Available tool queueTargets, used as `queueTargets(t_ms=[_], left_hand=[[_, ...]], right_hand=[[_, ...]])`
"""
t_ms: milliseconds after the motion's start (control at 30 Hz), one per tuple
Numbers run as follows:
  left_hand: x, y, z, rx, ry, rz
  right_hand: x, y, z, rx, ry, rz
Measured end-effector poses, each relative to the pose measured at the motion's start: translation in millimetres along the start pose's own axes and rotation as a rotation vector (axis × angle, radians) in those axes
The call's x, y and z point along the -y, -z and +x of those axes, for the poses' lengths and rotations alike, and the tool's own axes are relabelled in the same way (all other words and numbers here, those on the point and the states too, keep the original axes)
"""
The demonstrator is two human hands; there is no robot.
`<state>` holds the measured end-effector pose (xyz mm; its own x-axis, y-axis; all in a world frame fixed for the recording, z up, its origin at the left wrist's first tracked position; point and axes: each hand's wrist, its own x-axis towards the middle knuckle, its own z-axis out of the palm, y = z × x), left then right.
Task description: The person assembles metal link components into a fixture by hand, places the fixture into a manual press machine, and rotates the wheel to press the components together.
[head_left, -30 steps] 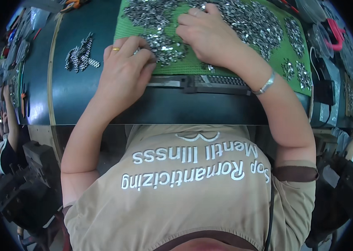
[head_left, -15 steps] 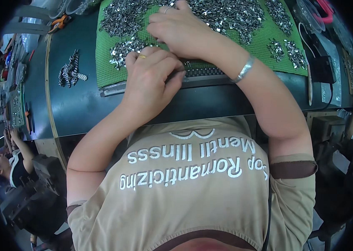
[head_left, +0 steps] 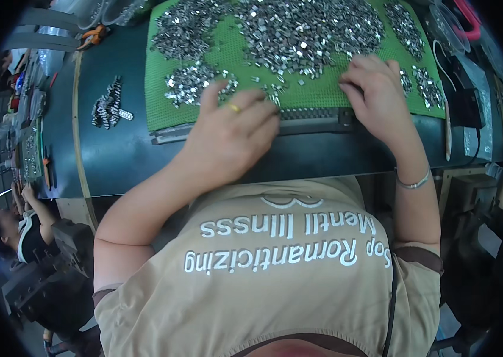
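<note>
Best I keep the dark ridged bar [head_left: 311,114] steady: left hand [head_left: 233,135] half-curled, right hand [head_left: 377,95] curled, can't tell if either's pinching.

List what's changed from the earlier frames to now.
Right hand moved right and bodyward, from the left side of the large heap of small silver metal pieces; left hand shifted right along the long dark metal rail. Any grasp or release: unclear. Silver metal chain heap at left stayed.
</note>
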<state>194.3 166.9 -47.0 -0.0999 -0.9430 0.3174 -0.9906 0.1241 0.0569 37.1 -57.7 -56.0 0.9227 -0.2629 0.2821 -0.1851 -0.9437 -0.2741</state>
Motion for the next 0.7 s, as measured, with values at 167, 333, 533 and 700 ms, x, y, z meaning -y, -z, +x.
queueTargets(t_ms=[167,333,533,700], left_hand=[[10,10,-6,-0.010,0.212,-0.130],[64,20,1,-0.092,0.390,0.036],[81,20,25,0.078,0.053,0.135],[88,17,28,0.151,-0.062,0.212]], right_hand=[[-4,2,-3,0.020,-0.049,0.168],[2,-3,0,0.025,-0.022,0.025],[26,-4,-5,-0.070,0.057,0.131],[59,-21,-14,-0.067,0.129,0.243]])
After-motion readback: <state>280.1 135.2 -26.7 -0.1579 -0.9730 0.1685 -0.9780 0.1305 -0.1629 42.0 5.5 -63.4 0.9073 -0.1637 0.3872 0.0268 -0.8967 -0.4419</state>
